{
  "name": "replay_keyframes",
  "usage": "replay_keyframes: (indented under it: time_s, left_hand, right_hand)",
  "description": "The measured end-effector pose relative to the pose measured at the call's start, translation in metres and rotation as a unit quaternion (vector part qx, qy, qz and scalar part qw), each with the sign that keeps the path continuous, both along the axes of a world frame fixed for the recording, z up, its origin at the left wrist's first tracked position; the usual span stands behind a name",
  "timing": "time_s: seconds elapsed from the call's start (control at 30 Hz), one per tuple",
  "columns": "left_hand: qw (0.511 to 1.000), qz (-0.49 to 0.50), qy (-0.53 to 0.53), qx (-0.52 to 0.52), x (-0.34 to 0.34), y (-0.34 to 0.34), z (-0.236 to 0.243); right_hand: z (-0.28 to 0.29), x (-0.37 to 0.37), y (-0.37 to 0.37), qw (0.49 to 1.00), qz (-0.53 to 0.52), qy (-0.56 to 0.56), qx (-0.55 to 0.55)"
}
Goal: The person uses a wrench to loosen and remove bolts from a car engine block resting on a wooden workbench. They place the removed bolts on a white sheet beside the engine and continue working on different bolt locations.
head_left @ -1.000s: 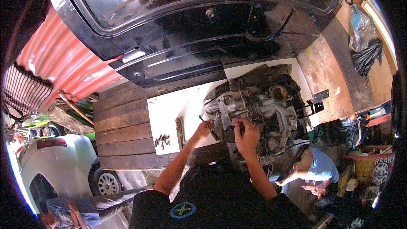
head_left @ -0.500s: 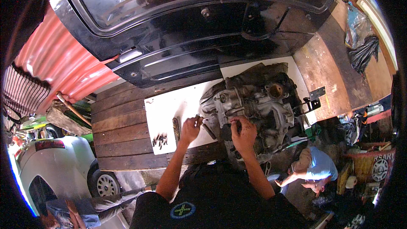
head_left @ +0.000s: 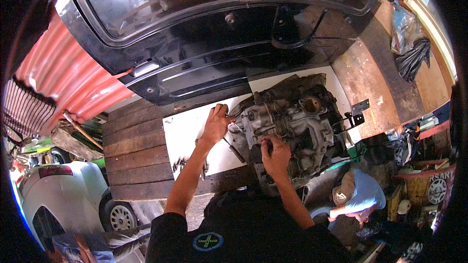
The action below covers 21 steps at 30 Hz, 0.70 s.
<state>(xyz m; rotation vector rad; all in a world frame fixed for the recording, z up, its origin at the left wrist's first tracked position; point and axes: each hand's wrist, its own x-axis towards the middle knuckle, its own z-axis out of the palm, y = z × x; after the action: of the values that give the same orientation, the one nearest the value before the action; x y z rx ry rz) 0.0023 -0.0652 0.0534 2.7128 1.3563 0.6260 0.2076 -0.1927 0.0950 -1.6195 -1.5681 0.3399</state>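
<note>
A grimy grey metal engine [head_left: 273,112] lies on a white board [head_left: 185,129] on the bench. My left hand [head_left: 216,124] reaches to the engine's left edge with its fingertips pinched; whatever they hold is too small to make out. Near the front of the engine, my right hand [head_left: 276,155] has its fingers curled and pressed together against or just over the metal, their contents hidden. A slim dark-handled tool [head_left: 236,152] lies slanted on the board between my hands. Several small dark bolt-like pieces [head_left: 180,163] stand on the board, partly behind my left forearm.
Brown wooden planks [head_left: 134,151] form the bench to the left. A black vehicle panel [head_left: 204,63] rises along its far side. A black metal bracket [head_left: 358,114] sits to the engine's right. Another person in a blue shirt [head_left: 365,190] crouches at the lower right.
My left hand has moved away from me, up to the engine's left edge, its forearm now covering part of the board. The right hand stays at the engine's near side.
</note>
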Motion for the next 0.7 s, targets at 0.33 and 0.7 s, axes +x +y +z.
replay_keyframes:
  time_s: [0.33, 0.7]
  left_hand:
    - [0.995, -0.092, 0.024, -0.014, 0.009, 0.021, 0.016]
    - [0.981, -0.181, 0.067, -0.012, 0.009, 0.042, 0.025]
  right_hand:
    - [0.0, 0.0, -0.001, 0.999, -0.012, 0.015, -0.038]
    - [0.002, 0.0, 0.001, 0.999, -0.008, 0.011, -0.042]
